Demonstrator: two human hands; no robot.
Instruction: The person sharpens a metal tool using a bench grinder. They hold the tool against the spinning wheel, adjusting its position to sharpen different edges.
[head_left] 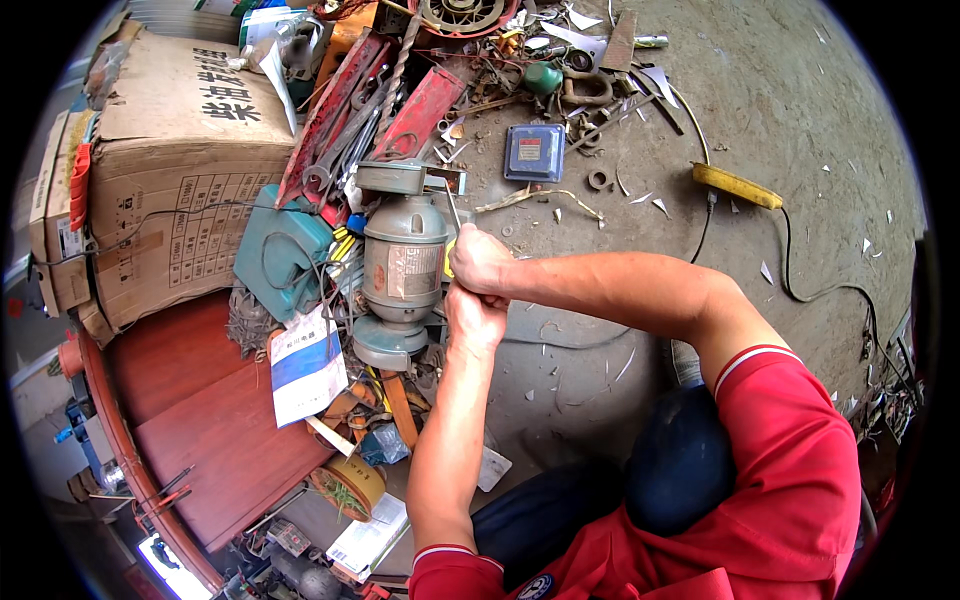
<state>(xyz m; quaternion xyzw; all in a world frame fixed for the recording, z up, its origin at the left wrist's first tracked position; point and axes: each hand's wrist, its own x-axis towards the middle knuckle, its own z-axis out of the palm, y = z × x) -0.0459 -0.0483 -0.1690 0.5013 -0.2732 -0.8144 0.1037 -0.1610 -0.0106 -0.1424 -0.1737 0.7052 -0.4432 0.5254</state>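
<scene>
Head view: our hands close in just right of the grey-green machine

At the far left we see a large cardboard box (150, 235), and below it in the picture a red-brown board (200, 415). Next come a teal case (283, 245) and a white-and-blue leaflet (306, 372), with a red metal tray (325, 120) of wrenches beyond them.

Right of these we find the grey-green machine (403, 262), round-bodied, a housing at each end: the far housing (392, 177) and the near housing (385, 345). Its long axis runs away from us, up the picture, roughly square to our right forearm. We cannot tell what bears its weight.

Our two hands meet just beside its right flank, so the machine lies directly to their left. The right hand (482, 262) is curled round a slim metal rod (453, 210) that slants up toward the far housing, and it is the nearer one to that end. The left hand (474, 318) sits against it on our side, nearer the near housing; its fingers are mostly hidden, so we cannot tell what it grips.

Farther right, a blue square box (535, 153) and a yellow power strip (737, 185) lie on the floor (620, 215).
</scene>
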